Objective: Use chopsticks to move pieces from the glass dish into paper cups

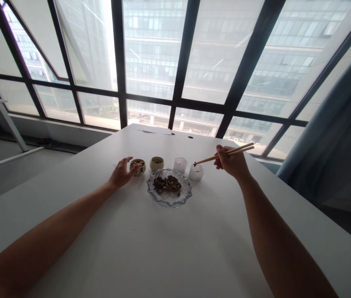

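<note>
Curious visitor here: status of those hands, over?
Right hand: holding chopsticks, tips at right white cup. Left hand: at lettered cup. Glass dish: dark pieces inside. Nothing visibly blocking the chopsticks.

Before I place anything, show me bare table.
Crowded: two round beige cups and two translucent white cups line the far side of the scalloped clear-glass dish, between the left hand and the right hand holding wooden chopsticks. Bare white tabletop: nearer than the dish, between the forearms; also beyond the cups, before two dark holes.

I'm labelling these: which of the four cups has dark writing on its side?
The leftmost cup, by the left hand; no writing shows on the greenish cup or two white cups.
</note>
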`<action>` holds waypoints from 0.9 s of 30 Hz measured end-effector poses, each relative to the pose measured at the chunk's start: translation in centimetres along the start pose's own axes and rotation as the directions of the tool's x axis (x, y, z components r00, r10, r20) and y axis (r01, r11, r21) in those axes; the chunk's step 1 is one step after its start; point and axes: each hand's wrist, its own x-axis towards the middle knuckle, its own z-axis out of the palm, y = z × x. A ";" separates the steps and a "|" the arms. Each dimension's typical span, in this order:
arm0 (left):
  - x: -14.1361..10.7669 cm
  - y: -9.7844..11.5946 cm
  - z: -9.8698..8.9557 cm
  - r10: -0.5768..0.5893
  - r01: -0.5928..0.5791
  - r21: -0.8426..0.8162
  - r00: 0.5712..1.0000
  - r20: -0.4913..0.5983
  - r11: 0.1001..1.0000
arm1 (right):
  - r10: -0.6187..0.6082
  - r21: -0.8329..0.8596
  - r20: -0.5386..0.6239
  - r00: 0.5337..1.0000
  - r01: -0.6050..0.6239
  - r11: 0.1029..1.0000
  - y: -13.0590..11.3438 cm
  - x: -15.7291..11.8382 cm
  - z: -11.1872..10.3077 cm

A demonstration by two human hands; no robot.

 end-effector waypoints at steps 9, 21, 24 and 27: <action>-0.1 0.6 -0.3 -0.050 0.050 0.001 0.994 0.095 0.999 | 0.065 -0.075 -0.027 0.998 -0.067 0.995 1.2 0.1 0.1; -0.3 0.8 -0.4 -0.057 0.060 -0.016 0.991 0.119 0.998 | 0.064 0.046 0.396 0.916 -0.089 0.995 -2.8 -0.9 0.5; -0.3 0.9 -0.4 -0.058 0.062 -0.029 0.992 0.110 0.998 | 0.077 -0.019 0.624 0.778 -0.083 0.996 -3.4 -1.6 1.6; -0.3 0.9 -0.4 -0.061 0.063 -0.015 0.992 0.114 0.998 | 0.035 -0.014 0.630 0.776 -0.033 0.999 -2.7 -2.0 3.2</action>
